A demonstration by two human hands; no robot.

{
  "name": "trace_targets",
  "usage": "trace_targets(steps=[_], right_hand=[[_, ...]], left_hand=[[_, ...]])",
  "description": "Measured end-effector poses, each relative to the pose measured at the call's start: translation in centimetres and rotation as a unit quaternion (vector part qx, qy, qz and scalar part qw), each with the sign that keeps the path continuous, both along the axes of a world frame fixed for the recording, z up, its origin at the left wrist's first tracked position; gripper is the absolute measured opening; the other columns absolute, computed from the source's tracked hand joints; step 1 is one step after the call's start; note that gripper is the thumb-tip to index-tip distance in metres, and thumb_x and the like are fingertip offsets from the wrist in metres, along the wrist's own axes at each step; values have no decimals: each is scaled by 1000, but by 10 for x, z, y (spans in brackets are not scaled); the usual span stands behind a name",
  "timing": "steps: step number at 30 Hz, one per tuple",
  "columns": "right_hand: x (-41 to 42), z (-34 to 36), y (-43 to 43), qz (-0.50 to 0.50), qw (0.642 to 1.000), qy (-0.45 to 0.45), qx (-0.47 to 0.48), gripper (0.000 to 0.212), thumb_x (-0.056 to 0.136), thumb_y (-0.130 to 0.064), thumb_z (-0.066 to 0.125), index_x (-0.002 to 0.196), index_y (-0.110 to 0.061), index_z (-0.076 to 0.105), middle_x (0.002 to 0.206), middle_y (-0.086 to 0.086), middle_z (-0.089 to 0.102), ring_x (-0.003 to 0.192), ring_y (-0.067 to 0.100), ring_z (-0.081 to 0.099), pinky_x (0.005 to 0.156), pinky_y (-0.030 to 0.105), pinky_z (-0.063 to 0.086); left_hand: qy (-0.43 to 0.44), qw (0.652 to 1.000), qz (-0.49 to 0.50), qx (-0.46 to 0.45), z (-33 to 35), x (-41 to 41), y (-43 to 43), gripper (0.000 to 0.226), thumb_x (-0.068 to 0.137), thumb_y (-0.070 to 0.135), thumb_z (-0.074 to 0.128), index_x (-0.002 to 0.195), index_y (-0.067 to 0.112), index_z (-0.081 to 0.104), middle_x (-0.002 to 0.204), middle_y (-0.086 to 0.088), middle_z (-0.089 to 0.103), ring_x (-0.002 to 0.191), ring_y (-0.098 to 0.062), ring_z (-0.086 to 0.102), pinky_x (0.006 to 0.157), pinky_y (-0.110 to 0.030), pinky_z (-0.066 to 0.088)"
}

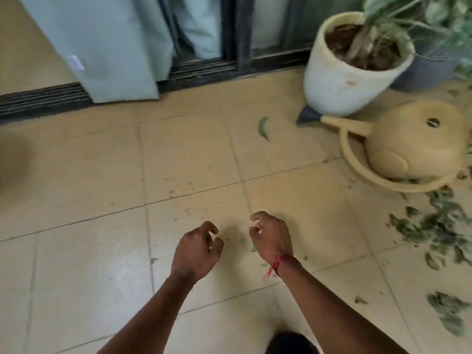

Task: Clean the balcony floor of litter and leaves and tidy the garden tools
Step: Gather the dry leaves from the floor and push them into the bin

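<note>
Forearms reach out over the tiled balcony floor (76, 175), the left hand (196, 249) and right hand (270, 238) hovering side by side, fingers loosely curled and gripping nothing, a red thread (274, 264) at the right wrist. Dry leaves (439, 231) lie heaped well to the right, near a watering can (408, 144) just beside a plant pot (352, 72). Bare-handed scooping risks crumbling the brittle litter and scattering it toward the door track (43, 100); one green leaf (264, 126) lies apart.

The square floor tiles (102, 175) are pale yellow with grey lines. At the right, the round plastic watering can (413, 146) is tan and the crumbled leaves (439, 226) are dark green. My wrist thread (277, 264) is red.
</note>
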State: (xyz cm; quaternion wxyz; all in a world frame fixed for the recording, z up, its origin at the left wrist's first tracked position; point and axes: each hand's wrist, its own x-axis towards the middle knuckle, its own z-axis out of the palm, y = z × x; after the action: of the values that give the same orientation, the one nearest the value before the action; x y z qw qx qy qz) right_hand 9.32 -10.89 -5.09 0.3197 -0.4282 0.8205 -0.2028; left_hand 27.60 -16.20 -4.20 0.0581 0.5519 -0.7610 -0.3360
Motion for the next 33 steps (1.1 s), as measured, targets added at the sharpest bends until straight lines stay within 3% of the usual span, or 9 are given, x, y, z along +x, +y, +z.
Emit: trace_targets(steps=[8,13,16,19,23,26,29,33], right_hand=[[-125,-5,76,-54,997,-37,30,28,89,-17,55,114,-23,65,105,-3,70,97,13,64,84,26,51],[-184,-20,75,-121,992,-28,7,26,88,-15,59,112,-22,65,107,-2,67,92,8,62,86,27,52],[-221,-36,86,-165,985,41,-2,29,86,-13,60,114,-19,65,108,1,65,97,16,63,87,29,52],[-245,-49,99,-192,975,116,-1,32,85,-10,62,116,-14,66,110,5,64,102,22,61,87,29,51],[-249,-63,95,-105,981,162,-2,38,80,-10,66,118,-13,64,112,7,60,102,27,57,84,35,54],[-236,-66,72,-30,985,171,-17,43,80,-16,69,122,-14,61,116,5,57,105,25,56,85,36,56],[-221,-64,35,21,983,179,-40,46,83,-22,67,128,-15,57,123,6,56,114,25,54,89,38,54],[-201,-61,-3,29,985,164,-48,47,87,-25,63,132,-16,53,128,5,53,119,23,51,93,39,52]], left_hand=[[-74,993,-61,68,13,-136,33,21,87,21,62,109,22,60,64,9,65,65,-9,59,60,-18,42],[-79,996,-22,37,7,-203,-12,10,87,18,65,96,20,63,70,6,65,84,-22,69,72,-22,41],[-59,998,-14,-11,-8,-231,-36,10,85,17,66,94,20,64,71,7,63,78,-21,67,71,-21,40],[-39,996,-68,-33,-31,-259,-40,16,83,18,66,99,16,67,84,0,69,72,-15,61,70,-22,42],[-50,992,-98,-54,-55,-283,-41,22,85,23,61,105,16,67,101,-3,69,86,-20,66,78,-30,53],[-83,991,-67,-81,-63,-289,-66,28,89,24,56,114,17,66,111,-4,66,93,-21,65,81,-28,51],[-109,989,-40,-85,-68,-291,-114,45,92,27,55,134,11,53,132,-11,57,113,-27,60,92,-35,51],[-180,980,-78,-39,-78,-299,-191,73,98,40,45,156,10,13,163,-13,12,145,-33,25,114,-47,34]])
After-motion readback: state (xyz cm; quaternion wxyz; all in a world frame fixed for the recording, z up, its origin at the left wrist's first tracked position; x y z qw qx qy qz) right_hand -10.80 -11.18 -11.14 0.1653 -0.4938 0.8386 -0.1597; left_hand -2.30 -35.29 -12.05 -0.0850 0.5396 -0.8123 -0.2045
